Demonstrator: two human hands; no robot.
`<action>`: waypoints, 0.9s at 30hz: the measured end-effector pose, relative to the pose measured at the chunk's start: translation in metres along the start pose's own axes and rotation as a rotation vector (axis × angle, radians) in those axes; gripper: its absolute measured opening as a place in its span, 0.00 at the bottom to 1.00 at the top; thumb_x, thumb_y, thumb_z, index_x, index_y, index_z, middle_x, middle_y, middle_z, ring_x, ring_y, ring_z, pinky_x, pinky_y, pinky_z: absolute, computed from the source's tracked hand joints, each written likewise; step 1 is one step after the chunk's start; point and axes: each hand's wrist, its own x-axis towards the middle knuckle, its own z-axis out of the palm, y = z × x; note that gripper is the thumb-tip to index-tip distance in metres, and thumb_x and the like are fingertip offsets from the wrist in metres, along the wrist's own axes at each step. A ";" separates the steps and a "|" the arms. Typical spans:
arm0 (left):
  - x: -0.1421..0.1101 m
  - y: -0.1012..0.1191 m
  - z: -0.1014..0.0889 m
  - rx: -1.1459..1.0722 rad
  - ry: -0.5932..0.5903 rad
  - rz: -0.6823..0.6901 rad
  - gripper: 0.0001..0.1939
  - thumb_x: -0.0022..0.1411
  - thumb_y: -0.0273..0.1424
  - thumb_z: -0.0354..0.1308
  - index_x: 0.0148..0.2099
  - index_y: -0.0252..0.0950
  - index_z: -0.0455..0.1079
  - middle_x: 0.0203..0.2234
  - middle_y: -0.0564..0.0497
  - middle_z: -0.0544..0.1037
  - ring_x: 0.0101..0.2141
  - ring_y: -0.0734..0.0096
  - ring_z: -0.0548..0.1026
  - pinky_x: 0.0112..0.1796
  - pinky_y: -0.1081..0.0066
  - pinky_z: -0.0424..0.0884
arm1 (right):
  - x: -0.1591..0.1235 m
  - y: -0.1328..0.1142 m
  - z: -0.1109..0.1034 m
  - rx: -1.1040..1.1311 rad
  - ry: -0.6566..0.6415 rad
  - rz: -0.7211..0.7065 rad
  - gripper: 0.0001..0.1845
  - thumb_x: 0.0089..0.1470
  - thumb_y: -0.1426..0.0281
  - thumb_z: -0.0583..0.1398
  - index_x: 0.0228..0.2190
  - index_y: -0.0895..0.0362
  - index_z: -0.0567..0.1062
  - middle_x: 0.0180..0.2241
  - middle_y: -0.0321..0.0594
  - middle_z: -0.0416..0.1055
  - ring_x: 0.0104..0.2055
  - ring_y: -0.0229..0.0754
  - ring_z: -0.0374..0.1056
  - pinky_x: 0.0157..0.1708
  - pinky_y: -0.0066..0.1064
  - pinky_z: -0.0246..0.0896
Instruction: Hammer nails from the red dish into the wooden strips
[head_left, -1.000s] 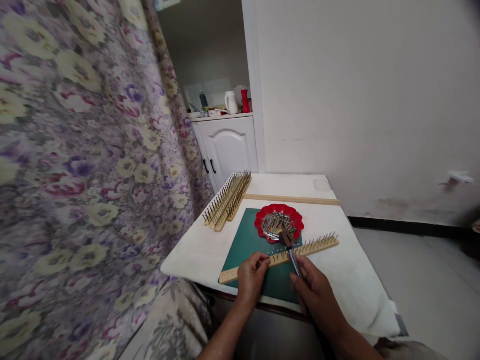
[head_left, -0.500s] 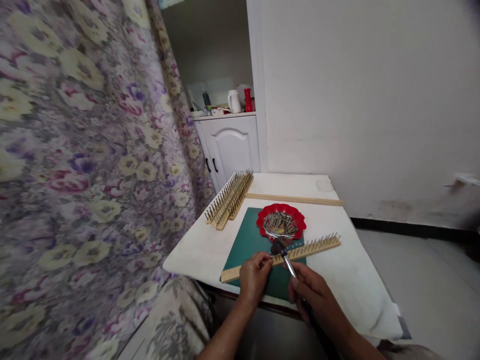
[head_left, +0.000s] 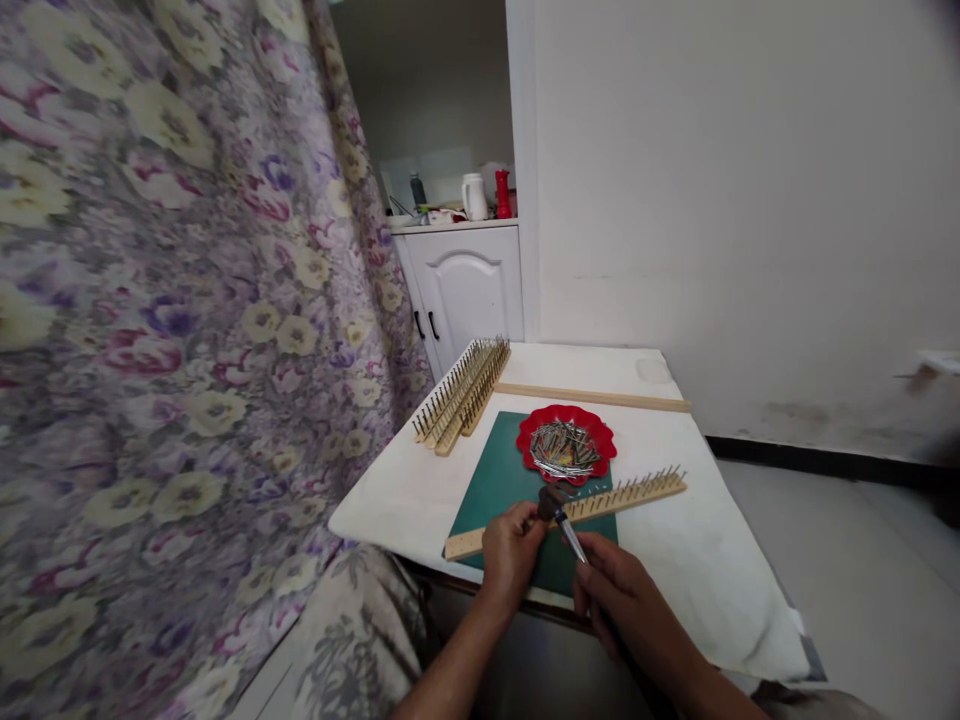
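Catalogued in the head view: one hammer (head_left: 572, 539), closed in our right hand (head_left: 619, 585), its head over the near strip (head_left: 634, 500), a wooden length with upright nails along its right part. Our left hand (head_left: 512, 545) lies over the same strip, fingers bent inward; the hammer head partly covers the fingertips, so we cannot tell whether they grip anything. The strip lies slanted across a green mat (head_left: 489, 470), its right end beyond the mat. Just behind it stands a red scalloped bowl (head_left: 610, 440) of loose nails (head_left: 562, 452). Further back we list a bare wooden length (head_left: 592, 397) and, left, a group of nail-studded strips (head_left: 459, 402), all on a white-covered table (head_left: 390, 500). Beyond: flowered curtain (head_left: 187, 350), white cabinet (head_left: 472, 290), white jug (head_left: 474, 197), red container (head_left: 502, 195), dark bottle (head_left: 418, 190). Any lettering on these is too small for us to read. The curtain is cut off by the frame; a pale object (head_left: 941, 361) at the right edge is blurred.
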 end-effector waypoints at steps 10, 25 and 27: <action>-0.001 0.002 -0.002 0.008 0.002 -0.013 0.08 0.56 0.33 0.53 0.30 0.38 0.73 0.21 0.56 0.71 0.24 0.75 0.67 0.25 0.77 0.55 | 0.000 0.000 0.000 -0.034 0.002 0.001 0.15 0.58 0.61 0.52 0.44 0.57 0.65 0.20 0.28 0.68 0.08 0.26 0.54 0.07 0.18 0.40; 0.000 0.001 -0.007 -0.060 -0.037 0.030 0.06 0.55 0.29 0.54 0.31 0.37 0.73 0.26 0.53 0.76 0.30 0.71 0.72 0.31 0.75 0.62 | 0.003 0.000 -0.009 0.074 0.072 -0.035 0.14 0.58 0.61 0.54 0.42 0.56 0.64 0.21 0.27 0.67 0.08 0.25 0.54 0.07 0.17 0.39; 0.001 -0.001 -0.012 -0.077 -0.067 0.043 0.06 0.55 0.28 0.54 0.32 0.37 0.73 0.25 0.53 0.75 0.28 0.72 0.72 0.31 0.75 0.62 | 0.005 -0.004 -0.015 0.092 0.138 -0.049 0.15 0.57 0.60 0.55 0.41 0.56 0.65 0.21 0.28 0.67 0.08 0.25 0.53 0.07 0.17 0.41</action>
